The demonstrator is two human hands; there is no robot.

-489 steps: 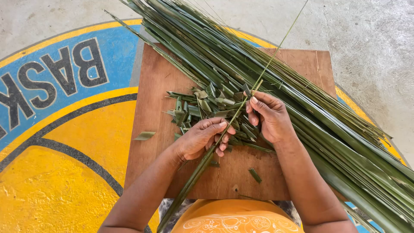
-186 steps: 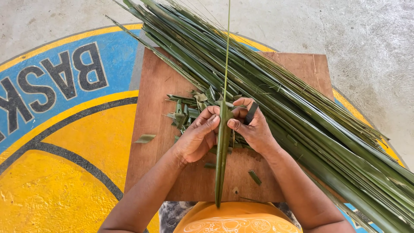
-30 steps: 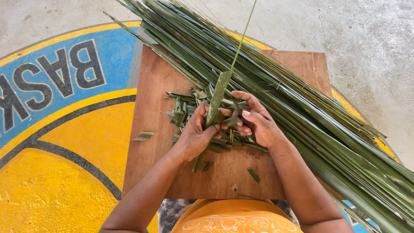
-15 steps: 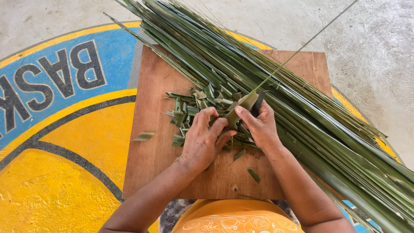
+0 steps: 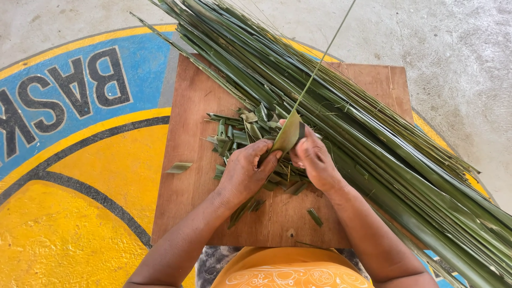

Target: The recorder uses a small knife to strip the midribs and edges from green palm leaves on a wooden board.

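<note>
My left hand (image 5: 244,172) and my right hand (image 5: 316,160) meet over a wooden board (image 5: 186,106). Both pinch the broad lower end of one green palm leaf (image 5: 288,136), which stands tilted upward between them. The leaf's thin midrib (image 5: 320,66) runs from that end up to the top right, over the pile. A small dark object (image 5: 302,130) shows at my right fingertips against the leaf; I cannot tell what it is. Short cut leaf pieces (image 5: 234,133) lie in a heap under and beyond my hands.
A thick bundle of long green palm leaves (image 5: 384,144) lies diagonally across the board from top left to bottom right. Loose leaf scraps (image 5: 178,168) (image 5: 314,216) lie on the board. The floor has blue and yellow paint (image 5: 80,160) at left and bare concrete (image 5: 458,48) at right.
The leaf in my hands has been raised and turned, and its midrib now points more steeply up than half a second ago. My hands have shifted slightly toward me.
</note>
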